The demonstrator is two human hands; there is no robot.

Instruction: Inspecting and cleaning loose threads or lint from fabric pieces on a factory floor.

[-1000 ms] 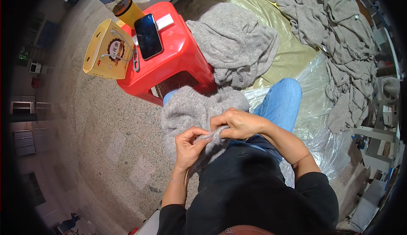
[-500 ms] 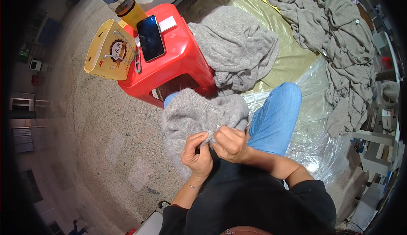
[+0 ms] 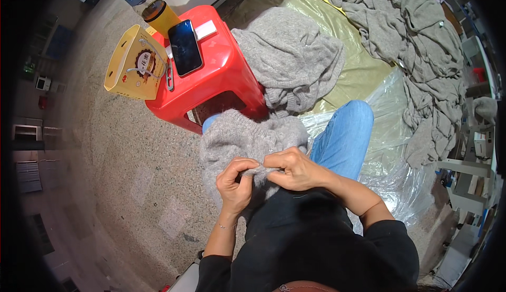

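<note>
A fuzzy grey knitted garment [image 3: 232, 134] lies across my lap, spread over one knee. My left hand [image 3: 237, 183] pinches a fold of its knit between thumb and fingers. Close beside it, my right hand [image 3: 295, 170] grips the same fold, thumb below and fingers above. A short stretch of knit shows between the two hands. Whether anything small sits in the fingertips besides the knit, I cannot tell.
Ahead stands a red plastic stool [image 3: 221, 55] bearing a phone [image 3: 185, 48], thread snips [image 3: 169, 78], a yellow paper bag [image 3: 132, 65] and a drink bottle [image 3: 161, 14]. Grey knits [image 3: 295, 50] and a larger heap [image 3: 390, 23] lie on plastic sheeting [image 3: 363, 89] to the right.
My hands have shifted slightly, the left one leftward and up. The right hand has turned from a fist-like grip to a flatter pinch, and the fold between them is more visible.
</note>
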